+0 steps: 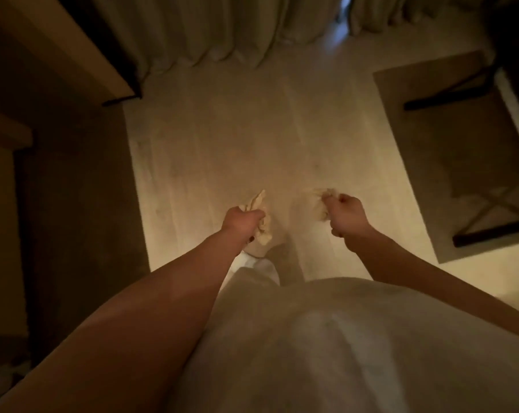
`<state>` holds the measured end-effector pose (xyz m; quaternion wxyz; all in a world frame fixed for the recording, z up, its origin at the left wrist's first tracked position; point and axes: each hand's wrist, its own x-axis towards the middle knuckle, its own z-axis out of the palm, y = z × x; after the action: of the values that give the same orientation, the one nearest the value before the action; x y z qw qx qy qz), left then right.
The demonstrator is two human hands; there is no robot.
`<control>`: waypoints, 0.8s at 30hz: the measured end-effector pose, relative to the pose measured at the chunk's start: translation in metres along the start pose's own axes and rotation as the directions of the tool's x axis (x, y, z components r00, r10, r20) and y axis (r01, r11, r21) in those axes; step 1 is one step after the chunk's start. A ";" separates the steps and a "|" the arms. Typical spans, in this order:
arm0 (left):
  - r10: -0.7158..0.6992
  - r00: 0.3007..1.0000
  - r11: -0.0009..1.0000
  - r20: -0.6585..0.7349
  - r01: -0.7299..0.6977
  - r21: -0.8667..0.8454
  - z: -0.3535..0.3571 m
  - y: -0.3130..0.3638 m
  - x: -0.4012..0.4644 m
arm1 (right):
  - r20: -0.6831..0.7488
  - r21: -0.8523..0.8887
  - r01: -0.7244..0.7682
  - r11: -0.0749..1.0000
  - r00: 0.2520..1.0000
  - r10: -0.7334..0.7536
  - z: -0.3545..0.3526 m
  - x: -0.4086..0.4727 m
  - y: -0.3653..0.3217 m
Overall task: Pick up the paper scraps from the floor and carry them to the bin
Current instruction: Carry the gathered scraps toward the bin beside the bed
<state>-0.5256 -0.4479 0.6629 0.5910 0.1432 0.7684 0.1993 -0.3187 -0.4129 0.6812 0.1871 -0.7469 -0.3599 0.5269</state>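
Scraps crumpled in both fists, off floor. Left hand (242, 222) clenched on wad (259, 217), tail poking out top and bottom. Right hand (346, 214) gripping looser wad (319, 204), edges flapping, blurred. I judge: tighten right grip before walking, keep fists low and close. Floor (237, 144) ahead looks bare; bin not in view, so I look round first. Rug (449, 162) on right, curtain (210, 34) ahead.

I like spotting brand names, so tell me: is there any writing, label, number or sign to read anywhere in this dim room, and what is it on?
None: no readable text shows anywhere.
Crumpled paper in the left hand: no print can be made out; the paper scraps are blurred.
Crumpled paper in the right hand: likewise blurred, no print visible.
Floor, rug, curtain: plain, no marks.
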 end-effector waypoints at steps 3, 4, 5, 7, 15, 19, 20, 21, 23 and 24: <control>0.059 0.996 0.990 0.072 -0.068 0.125 0.063 0.001 -0.017 | -0.069 0.135 -0.079 0.988 0.994 0.089 -0.064 -0.018 0.048; 0.074 0.992 0.982 0.099 -0.090 0.168 0.085 -0.002 -0.024 | -0.092 0.168 -0.097 0.981 0.989 0.113 -0.086 -0.024 0.067; 0.089 0.988 0.970 0.124 -0.114 0.215 0.109 -0.007 -0.032 | -0.118 0.191 -0.113 0.975 0.983 0.138 -0.107 -0.031 0.088; 0.095 0.982 0.942 0.162 -0.141 0.303 0.157 -0.024 -0.051 | -0.163 0.233 -0.143 0.962 0.969 0.184 -0.148 -0.049 0.132; -0.056 0.940 0.780 0.338 -0.170 0.603 0.336 -0.119 -0.155 | -0.307 0.419 -0.250 0.873 0.865 0.396 -0.287 -0.145 0.309; -0.117 0.917 0.605 0.382 -0.239 0.759 0.403 -0.155 -0.182 | -0.280 0.628 -0.316 0.711 0.761 0.585 -0.311 -0.193 0.381; -0.131 0.909 0.572 0.395 -0.256 0.779 0.420 -0.163 -0.186 | -0.274 0.675 -0.308 0.670 0.739 0.615 -0.313 -0.200 0.398; -0.146 0.900 0.543 0.411 -0.275 0.794 0.437 -0.170 -0.190 | -0.264 0.718 -0.303 0.626 0.714 0.649 -0.314 -0.206 0.413; -0.178 0.891 0.491 0.418 -0.288 0.822 0.468 -0.187 -0.192 | -0.244 0.776 -0.302 0.553 0.665 0.706 -0.314 -0.212 0.441; -0.209 0.885 0.462 0.417 -0.286 0.839 0.486 -0.198 -0.191 | -0.234 0.801 -0.299 0.519 0.642 0.730 -0.313 -0.212 0.456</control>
<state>-0.0038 -0.6424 0.6238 0.5900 0.4895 0.5894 -0.2549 0.0859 -0.8431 0.6367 0.3745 -0.8072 0.1894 0.4151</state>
